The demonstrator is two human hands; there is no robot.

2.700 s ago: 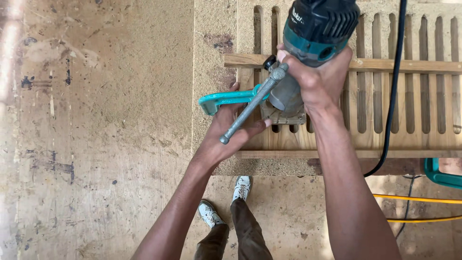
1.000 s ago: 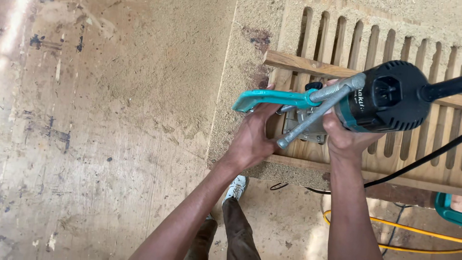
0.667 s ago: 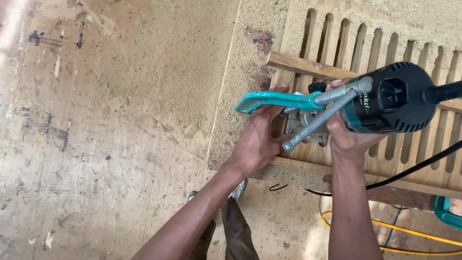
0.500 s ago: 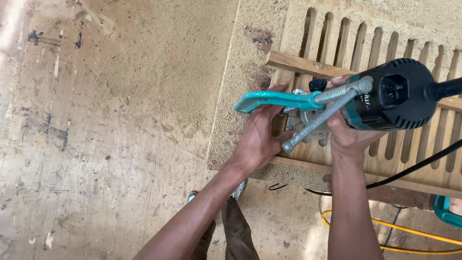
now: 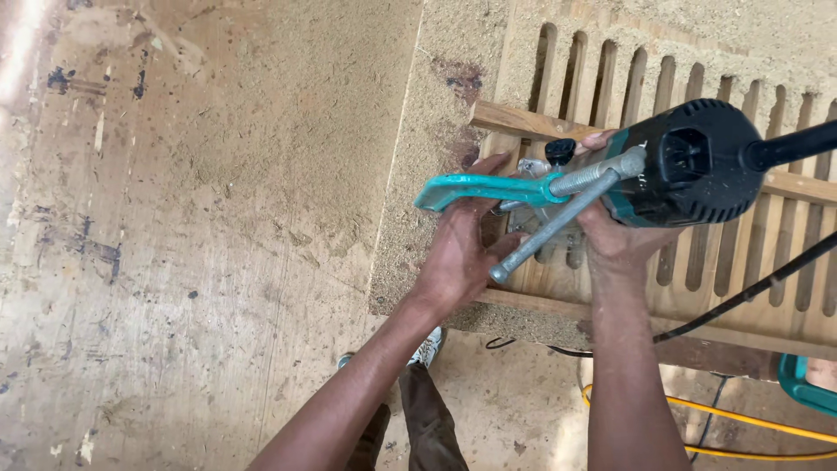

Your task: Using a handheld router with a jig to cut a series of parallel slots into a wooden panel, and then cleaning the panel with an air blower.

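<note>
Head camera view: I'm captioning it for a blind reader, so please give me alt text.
Seen from above, the right hand grips a black-and-teal corded router over a slotted wooden panel, while the left hand rests beside a teal clamp. Sawdust covers the workbench.

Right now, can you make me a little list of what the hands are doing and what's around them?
left hand: flat on the wood by the router base, under the teal clamp
right hand: gripping the router
router: black and teal, standing on the slotted board
cable: black, trailing off to the right
sawdust: thick beside the board
</note>
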